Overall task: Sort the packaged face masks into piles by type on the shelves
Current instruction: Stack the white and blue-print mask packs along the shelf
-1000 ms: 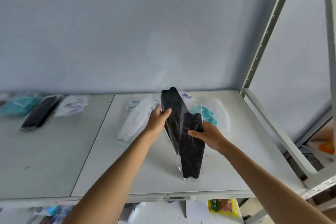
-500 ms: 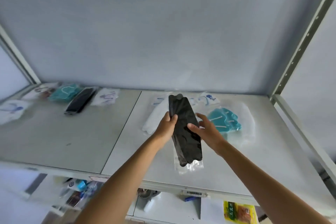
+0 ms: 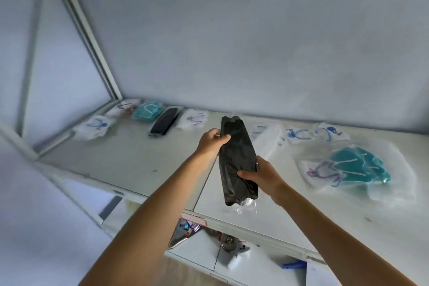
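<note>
I saw the black mask packets (image 3: 238,160) held upright above the shelf (image 3: 130,160), no print on them that I could read. My left hand (image 3: 212,144) clenched their upper edge, my right hand (image 3: 263,175) gripped lower down. Left of them on the shelf lay another black packet (image 3: 165,121); right, teal masks (image 3: 358,166).

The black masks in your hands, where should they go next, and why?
Probably carry the black masks, held by the left hand and right hand, over to the left and lay them on the black pack already lying there, since they look alike.
</note>
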Demonstrator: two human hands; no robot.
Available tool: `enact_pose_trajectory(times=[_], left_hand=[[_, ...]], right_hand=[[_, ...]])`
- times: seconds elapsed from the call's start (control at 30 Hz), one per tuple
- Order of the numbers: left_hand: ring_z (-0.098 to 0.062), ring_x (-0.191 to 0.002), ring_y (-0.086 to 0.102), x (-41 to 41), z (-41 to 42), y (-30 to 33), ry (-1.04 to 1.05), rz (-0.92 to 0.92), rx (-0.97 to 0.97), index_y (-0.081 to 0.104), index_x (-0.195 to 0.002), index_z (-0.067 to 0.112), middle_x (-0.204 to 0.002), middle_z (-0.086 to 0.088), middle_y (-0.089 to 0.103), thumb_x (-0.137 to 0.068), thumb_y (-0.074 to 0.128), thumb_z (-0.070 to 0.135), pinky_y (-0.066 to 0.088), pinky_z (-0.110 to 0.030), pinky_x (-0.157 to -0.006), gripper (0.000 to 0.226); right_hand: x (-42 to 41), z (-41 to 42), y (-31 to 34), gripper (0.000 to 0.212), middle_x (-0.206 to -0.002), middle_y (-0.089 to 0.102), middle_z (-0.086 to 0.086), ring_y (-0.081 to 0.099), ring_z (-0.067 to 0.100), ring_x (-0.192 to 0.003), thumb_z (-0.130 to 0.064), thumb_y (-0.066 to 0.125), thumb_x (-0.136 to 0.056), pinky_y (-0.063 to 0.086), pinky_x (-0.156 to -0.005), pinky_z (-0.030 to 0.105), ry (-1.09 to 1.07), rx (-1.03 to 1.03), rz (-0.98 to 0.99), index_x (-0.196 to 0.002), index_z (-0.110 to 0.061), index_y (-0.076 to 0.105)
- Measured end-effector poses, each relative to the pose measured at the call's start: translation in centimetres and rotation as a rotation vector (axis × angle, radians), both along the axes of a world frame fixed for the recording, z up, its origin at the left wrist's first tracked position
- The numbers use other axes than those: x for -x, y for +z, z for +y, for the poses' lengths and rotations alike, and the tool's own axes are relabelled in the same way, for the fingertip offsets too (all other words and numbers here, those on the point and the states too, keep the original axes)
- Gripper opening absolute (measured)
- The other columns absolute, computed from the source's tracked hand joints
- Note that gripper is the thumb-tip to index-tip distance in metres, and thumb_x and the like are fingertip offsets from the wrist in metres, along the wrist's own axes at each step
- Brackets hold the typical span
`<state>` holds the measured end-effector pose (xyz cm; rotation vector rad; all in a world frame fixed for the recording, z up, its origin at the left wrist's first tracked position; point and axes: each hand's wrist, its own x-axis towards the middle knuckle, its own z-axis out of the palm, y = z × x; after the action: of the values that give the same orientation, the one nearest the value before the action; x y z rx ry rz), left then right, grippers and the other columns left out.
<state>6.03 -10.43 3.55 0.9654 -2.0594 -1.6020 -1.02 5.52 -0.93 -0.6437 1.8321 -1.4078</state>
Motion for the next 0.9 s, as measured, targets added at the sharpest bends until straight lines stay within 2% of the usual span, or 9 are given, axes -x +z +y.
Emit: enact_pose_trajectory(times=[0.07,0.13,0.23,0.33,0.47,0.6,0.73,0.8,0.9], left_hand=[[-0.015,-0.071,0.054,-2.4,-3.9,-0.2,-0.022,-0.017,0.013,0.055,-0.076,0.02,-0.074,0.0,0.055,-0.089,0.064,0.023,0.043,-0.028,-0.064,0.016],[-0.012,-0.07,0.053,-4.9,-7.9,-0.6,-0.055,-0.051,0.029,0.052,-0.074,0.022,-0.074,0.003,0.052,-0.091,0.063,0.023,0.042,-0.025,-0.062,0.02],[-0.008,-0.077,0.057,-9.2,-15.0,-1.3,-0.061,-0.084,-0.002,0.056,-0.088,0.019,-0.087,0.001,0.059,-0.093,0.062,0.022,0.046,-0.022,-0.066,0.008],[-0.015,-0.088,0.061,-12.5,-21.7,-1.6,-0.039,-0.1,0.001,0.06,-0.11,0.011,-0.103,-0.007,0.065,-0.09,0.065,0.024,0.049,-0.025,-0.072,0.023],[-0.022,-0.094,0.066,-14.8,-29.2,-1.6,0.034,-0.118,0.001,0.064,-0.101,0.012,-0.103,-0.011,0.069,-0.086,0.07,0.024,0.054,-0.035,-0.083,0.02],[-0.027,-0.096,0.067,-13.2,-34.8,-1.8,0.075,-0.157,0.071,0.064,-0.09,0.014,-0.102,-0.012,0.069,-0.08,0.075,0.027,0.057,-0.04,-0.086,0.019],[-0.026,-0.094,0.067,-8.9,-39.6,-2.4,0.058,-0.163,0.118,0.064,-0.084,0.013,-0.096,-0.01,0.067,-0.081,0.074,0.025,0.056,-0.038,-0.087,0.016],[-0.024,-0.089,0.066,-6.3,-41.5,-2.7,0.055,-0.136,0.125,0.068,-0.089,0.007,-0.096,-0.011,0.067,-0.081,0.075,0.022,0.056,-0.033,-0.079,0.019],[-0.023,-0.082,0.063,-2.3,-43.9,-3.8,0.04,-0.175,0.265,0.064,-0.08,0.011,-0.089,-0.009,0.066,-0.078,0.076,0.028,0.05,-0.028,-0.067,0.021]], right_hand=[[-1.8,-3.8,0.1,0.033,-0.107,0.065,0.004,0.062,0.016,-0.094,-0.005,0.064,-0.084,0.052,-0.074,0.025,0.049,-0.046,-0.023,-0.116,-0.012,0.056],[-3.9,-7.6,0.4,0.025,-0.101,0.063,0.006,0.059,0.016,-0.088,0.002,0.054,-0.087,0.047,-0.063,0.022,0.079,-0.124,-0.051,-0.108,-0.011,0.058],[-8.0,-14.6,0.0,0.026,-0.098,0.063,0.008,0.059,0.018,-0.085,0.005,0.051,-0.086,0.047,-0.061,0.022,0.094,-0.144,-0.082,-0.108,-0.007,0.061],[-11.9,-21.2,-0.4,0.025,-0.096,0.063,0.009,0.059,0.018,-0.079,0.007,0.053,-0.086,0.046,-0.059,0.021,0.05,-0.122,-0.131,-0.105,-0.006,0.062],[-15.2,-28.3,-0.3,0.023,-0.099,0.063,0.014,0.063,0.021,-0.078,0.008,0.057,-0.086,0.05,-0.06,0.022,-0.054,-0.068,-0.197,-0.105,-0.004,0.062],[-15.4,-33.7,-0.2,0.034,-0.104,0.064,0.014,0.065,0.03,-0.093,0.01,0.062,-0.082,0.055,-0.074,0.032,-0.209,-0.011,-0.249,-0.111,-0.007,0.059],[-12.3,-38.6,-1.7,0.029,-0.106,0.068,0.01,0.066,0.029,-0.096,0.002,0.068,-0.079,0.056,-0.087,0.041,-0.324,-0.016,-0.079,-0.105,-0.01,0.066],[-10.4,-40.3,-2.3,0.024,-0.099,0.067,0.005,0.065,0.026,-0.094,-0.003,0.069,-0.079,0.056,-0.087,0.04,-0.376,-0.005,0.014,-0.1,-0.013,0.066],[-7.5,-43.1,-3.6,0.031,-0.096,0.063,0.002,0.064,0.025,-0.092,-0.006,0.069,-0.079,0.055,-0.085,0.037,-0.431,-0.017,0.099,-0.109,-0.012,0.064]])
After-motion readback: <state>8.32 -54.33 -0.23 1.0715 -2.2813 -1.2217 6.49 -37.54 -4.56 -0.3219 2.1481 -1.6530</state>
